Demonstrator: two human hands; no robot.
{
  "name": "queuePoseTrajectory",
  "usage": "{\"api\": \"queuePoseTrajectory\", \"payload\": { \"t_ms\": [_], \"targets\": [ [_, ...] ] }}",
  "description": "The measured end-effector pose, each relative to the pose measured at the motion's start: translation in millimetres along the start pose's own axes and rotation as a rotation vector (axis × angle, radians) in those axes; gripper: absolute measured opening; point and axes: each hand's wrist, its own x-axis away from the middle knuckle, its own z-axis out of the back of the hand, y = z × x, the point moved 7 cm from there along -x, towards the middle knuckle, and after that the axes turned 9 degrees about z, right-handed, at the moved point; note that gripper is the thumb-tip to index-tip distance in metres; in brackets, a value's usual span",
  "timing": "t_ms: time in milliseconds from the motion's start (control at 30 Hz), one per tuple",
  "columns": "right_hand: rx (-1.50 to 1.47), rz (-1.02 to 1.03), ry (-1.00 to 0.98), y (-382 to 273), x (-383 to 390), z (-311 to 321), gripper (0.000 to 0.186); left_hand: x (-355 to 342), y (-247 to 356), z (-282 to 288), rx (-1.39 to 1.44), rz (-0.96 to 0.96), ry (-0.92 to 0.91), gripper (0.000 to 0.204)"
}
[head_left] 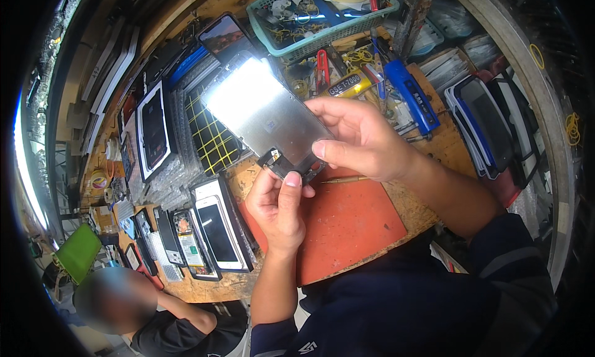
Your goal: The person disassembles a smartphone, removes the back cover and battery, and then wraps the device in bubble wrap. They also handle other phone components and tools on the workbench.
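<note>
A phone screen assembly (266,118) is raised above the orange mat (350,239), its silver metal back up and glaring white at the top end. My left hand (279,211) grips its lower end, thumb on the dark edge with a small exposed component beside it. My right hand (365,140) holds the right side, thumb on the metal plate and fingers behind. Just under my right hand a thin brass-coloured screwdriver (344,180) lies on the mat.
Boxed and opened phones (220,227) line the left. A green basket (263,19) of odds stands at the back, near a blue tool (412,96) and red pliers (323,69). More screens (480,118) are at right. Another person (173,326) sits at lower left.
</note>
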Motion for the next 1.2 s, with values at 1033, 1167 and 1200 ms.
{"api": "queuePoseTrajectory", "payload": {
  "t_ms": [1033,1167,1200],
  "targets": [
    [0.009,0.012,0.000,-0.1,-0.4,2.0,0.043,0.5,-4.4,0.6,0.009,0.025,0.001,0.021],
    [0.011,0.016,0.012,-1.0,-0.9,1.2,0.041,-0.3,-5.9,0.4,0.053,0.057,-0.013,0.023],
    [0.023,0.012,0.014,-1.4,-1.1,1.1,0.040,-0.2,-6.6,0.6,0.058,0.067,-0.008,0.024]
  ]
}}
